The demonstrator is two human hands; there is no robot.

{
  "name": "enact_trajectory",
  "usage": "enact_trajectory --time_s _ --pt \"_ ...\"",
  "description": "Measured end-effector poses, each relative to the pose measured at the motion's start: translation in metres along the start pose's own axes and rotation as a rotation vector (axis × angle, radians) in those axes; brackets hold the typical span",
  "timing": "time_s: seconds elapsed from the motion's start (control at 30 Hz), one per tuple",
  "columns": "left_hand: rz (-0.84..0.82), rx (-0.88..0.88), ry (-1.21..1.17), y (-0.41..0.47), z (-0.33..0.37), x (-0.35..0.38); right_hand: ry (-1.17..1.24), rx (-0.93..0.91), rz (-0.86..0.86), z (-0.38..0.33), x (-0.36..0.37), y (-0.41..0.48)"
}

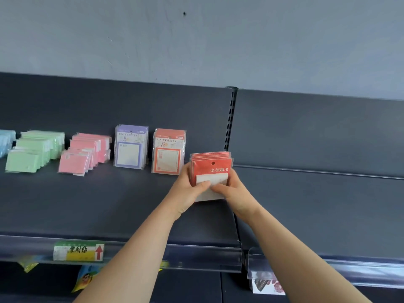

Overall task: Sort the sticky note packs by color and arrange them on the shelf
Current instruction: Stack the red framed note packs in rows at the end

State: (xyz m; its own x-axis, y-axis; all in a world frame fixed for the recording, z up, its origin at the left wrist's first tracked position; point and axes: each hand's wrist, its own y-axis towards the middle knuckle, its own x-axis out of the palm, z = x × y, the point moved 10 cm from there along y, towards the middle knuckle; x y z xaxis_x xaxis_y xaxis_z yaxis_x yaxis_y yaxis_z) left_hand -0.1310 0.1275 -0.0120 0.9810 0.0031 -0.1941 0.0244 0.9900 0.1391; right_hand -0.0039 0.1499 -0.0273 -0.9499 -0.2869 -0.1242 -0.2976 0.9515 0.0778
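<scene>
Shelf (109,204): red packs (211,169) upright.

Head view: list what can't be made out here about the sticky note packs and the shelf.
- Red packs: lower front covered by the left hand and right hand; the pack count is unclear.
- Blue packs: cut off by the left edge.
- Purple pack and orange pack: small print too fine to read.
- Items under the shelf: hidden by its front rail and the arms.
</scene>
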Motion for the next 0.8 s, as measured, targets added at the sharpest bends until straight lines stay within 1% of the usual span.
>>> enact_trajectory --time_s 0.07,0.17,0.3,0.43,0.5,0.63,0.8 --pt "-0.015 0.009 0.081 0.006 0.004 0.005 -0.032 0.011 0.010 0.001 0.004 0.007" --pt "-0.072 0.001 0.179 0.016 0.010 0.008 -0.056 0.000 0.084 -0.006 -0.005 0.014" --pt "-0.146 -0.040 0.226 0.027 0.010 0.003 -0.028 -0.021 -0.019 -0.016 -0.003 0.021" --pt "-0.179 -0.065 0.144 0.030 0.009 -0.003 0.005 -0.042 -0.001 -0.021 -0.005 0.022" --pt "-0.200 -0.077 0.127 0.025 0.004 0.001 -0.035 -0.037 -0.004 -0.013 -0.003 0.019" --pt "-0.210 -0.160 0.212 0.016 -0.019 0.009 -0.055 0.003 -0.021 0.003 0.000 0.015" --pt "-0.217 -0.165 0.316 0.020 -0.024 0.008 -0.175 -0.030 -0.070 0.000 -0.001 0.014"
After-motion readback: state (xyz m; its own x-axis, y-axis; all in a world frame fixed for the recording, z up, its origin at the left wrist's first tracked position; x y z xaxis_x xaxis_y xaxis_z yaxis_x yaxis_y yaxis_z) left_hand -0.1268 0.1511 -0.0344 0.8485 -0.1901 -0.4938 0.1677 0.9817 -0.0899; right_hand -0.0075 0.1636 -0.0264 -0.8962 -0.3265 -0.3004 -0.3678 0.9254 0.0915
